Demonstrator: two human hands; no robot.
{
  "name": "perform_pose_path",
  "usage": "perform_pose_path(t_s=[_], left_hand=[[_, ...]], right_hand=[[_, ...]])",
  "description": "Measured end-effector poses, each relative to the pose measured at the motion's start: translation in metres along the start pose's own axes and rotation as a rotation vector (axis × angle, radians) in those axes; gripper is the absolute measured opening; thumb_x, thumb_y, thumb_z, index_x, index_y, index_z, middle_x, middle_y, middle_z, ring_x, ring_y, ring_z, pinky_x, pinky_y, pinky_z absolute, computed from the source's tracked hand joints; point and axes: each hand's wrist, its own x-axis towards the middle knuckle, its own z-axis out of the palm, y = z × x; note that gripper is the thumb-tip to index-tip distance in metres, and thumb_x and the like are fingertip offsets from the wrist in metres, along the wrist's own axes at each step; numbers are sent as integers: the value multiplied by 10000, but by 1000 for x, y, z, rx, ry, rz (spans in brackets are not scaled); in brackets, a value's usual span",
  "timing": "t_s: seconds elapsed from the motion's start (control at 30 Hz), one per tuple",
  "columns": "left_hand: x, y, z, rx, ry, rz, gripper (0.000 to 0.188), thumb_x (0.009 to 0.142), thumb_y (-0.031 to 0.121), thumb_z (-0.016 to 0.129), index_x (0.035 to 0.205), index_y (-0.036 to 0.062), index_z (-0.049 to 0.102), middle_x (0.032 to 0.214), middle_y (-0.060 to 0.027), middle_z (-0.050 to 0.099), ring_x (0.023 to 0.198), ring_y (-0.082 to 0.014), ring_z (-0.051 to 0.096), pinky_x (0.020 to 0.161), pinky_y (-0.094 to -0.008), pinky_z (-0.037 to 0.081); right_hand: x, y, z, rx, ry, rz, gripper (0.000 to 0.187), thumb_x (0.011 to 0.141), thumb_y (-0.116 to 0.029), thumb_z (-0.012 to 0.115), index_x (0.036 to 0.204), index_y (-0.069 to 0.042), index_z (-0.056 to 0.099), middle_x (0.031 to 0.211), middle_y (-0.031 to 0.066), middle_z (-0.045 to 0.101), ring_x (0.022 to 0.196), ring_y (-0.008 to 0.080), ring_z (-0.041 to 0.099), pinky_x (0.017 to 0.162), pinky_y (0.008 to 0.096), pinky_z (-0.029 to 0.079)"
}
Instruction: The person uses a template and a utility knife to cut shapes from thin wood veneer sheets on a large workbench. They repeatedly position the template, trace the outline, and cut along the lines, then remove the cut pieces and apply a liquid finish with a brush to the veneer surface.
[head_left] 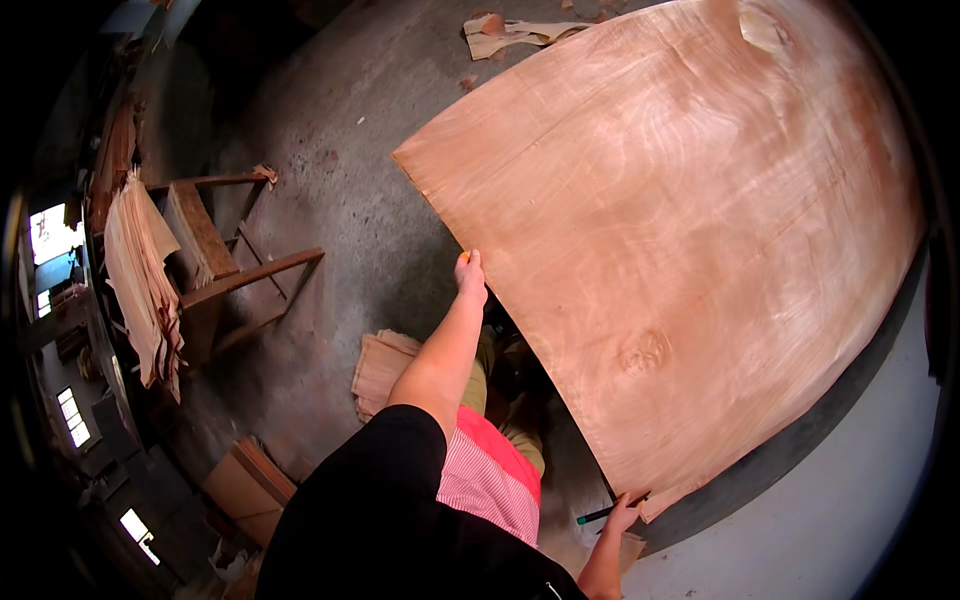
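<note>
A large sheet of wood veneer (pixel 640 220), pale reddish-brown with a knot and wavy grain, spreads across the right half of the view. At its near left edge my left hand (pixel 471 275) is closed, the fingers at the sheet's rim; a small orange bit shows by the thumb, too small to name. Close to the sheet's near corner, my right hand (pixel 622 516) is closed round a thin dark tool with a green end (pixel 596 516). Its other end reaches the sheet's edge; whether it is a blade or a pen I cannot tell.
A wooden frame stand (pixel 210 240) at the left has veneer strips (pixel 143 280) draped over it. Stacked veneer pieces (pixel 383 368) lie beside my legs, and boards (pixel 250 488) lean at the lower left. Veneer scraps (pixel 515 38) litter the concrete floor (pixel 330 130). A pale wall (pixel 790 520) curves along the right.
</note>
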Motion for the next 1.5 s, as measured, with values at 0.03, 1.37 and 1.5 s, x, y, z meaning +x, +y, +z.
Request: perform_pose_path(t_s=[0.03, 1.37, 1.5], left_hand=[[0, -1, -3, -40, -27, 5, 169, 863, 144, 435, 964, 15, 477, 935, -52, 532, 864, -140, 502, 784, -266, 394], [-232, -26, 13, 1895, -1230, 1198, 505, 695, 274, 590, 1105, 19, 442, 1043, -196, 458, 914, -329, 442, 778, -409, 370], [-285, -49, 22, 2152, -1604, 1111, 545, 713, 306, 571, 1154, 32, 408, 1223, -170, 371, 1131, -276, 342, 927, -376, 287]], right_hand=[[0, 2, 1, -3, 0, -20, 638, 747, -389, 538, 1154, 78, 385, 1063, 250, 496, 977, 353, 491, 820, 381, 392], [-59, 72, 77, 748, 71, 541, 426, 701, -370, 628, 876, 14, 567, 759, 129, 606, 719, 245, 577, 649, 355, 432], [-111, 118, 62, 461, 188, 637, 405, 689, -348, 640, 844, 17, 559, 731, 152, 590, 680, 275, 565, 625, 364, 425]])
